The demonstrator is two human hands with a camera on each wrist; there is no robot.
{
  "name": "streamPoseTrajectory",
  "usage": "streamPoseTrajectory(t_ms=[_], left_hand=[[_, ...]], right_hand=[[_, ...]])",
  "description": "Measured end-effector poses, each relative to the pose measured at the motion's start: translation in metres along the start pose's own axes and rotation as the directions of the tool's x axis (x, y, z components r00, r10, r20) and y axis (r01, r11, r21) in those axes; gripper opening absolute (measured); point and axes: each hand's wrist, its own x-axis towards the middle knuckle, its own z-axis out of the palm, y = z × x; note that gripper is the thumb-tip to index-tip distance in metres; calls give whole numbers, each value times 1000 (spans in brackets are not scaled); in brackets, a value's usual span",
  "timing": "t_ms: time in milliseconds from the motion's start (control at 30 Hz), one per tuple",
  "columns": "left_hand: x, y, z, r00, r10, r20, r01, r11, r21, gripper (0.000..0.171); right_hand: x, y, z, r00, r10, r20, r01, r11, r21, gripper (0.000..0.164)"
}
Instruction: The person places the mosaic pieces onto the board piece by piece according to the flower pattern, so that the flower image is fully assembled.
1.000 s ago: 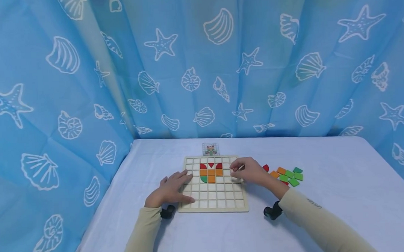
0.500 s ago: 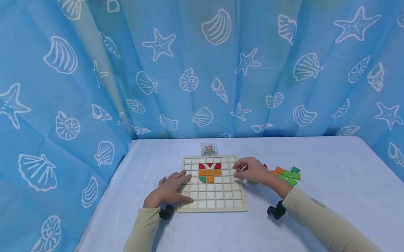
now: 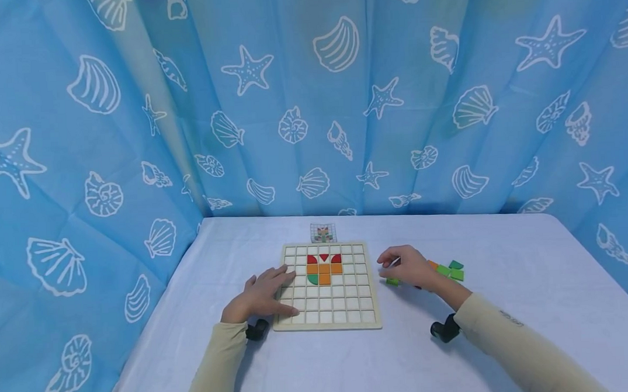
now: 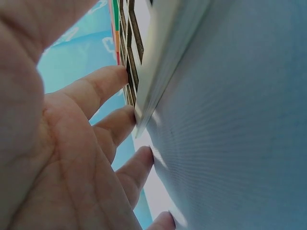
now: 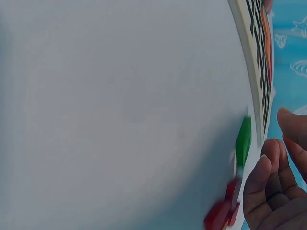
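My left hand (image 3: 262, 293) rests with spread fingers on the left side of a pale square grid board (image 3: 345, 318). In the left wrist view some fingertips touch the board's rim (image 4: 156, 72) and others reach the white cloth. Red, orange and green tiles (image 3: 324, 269) form a pattern in the board's upper middle. Right of the board, my right hand (image 3: 409, 268) hovers above loose tiles, fingers loosely bent. The right wrist view shows a gap between thumb and fingers, with no tile visible there. Below it lie a green tile (image 5: 243, 141) and red tiles (image 5: 219, 213).
Several green and orange tiles (image 3: 456, 276) lie right of my right hand, which partly covers the pile. A small pattern card (image 3: 323, 233) sits behind the board. White cloth (image 3: 321, 371) covers the table, with a blue seashell curtain (image 3: 312, 149) behind it.
My right hand has moved right, away from the board's right edge to over the loose tiles. My left hand stays on the board, and the tile pattern looks the same.
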Motion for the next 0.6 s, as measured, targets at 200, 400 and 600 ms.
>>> streamPoseTrajectory(t_ms=[200,400,600], left_hand=[[0,1,0,1000,-4,3,4,1000,-5,92],[1,0,-1,1000,2,4,-2,1000,2,92],[-1,-1,1,1000,13,-1,-13,1000,-15,92]], right_hand=[[-5,18,-18,999,36,-15,-37,999,-33,29],[-10,34,-36,998,53,-41,-54,998,-17,35],[-18,50,-56,997,34,-75,-37,998,-47,35]])
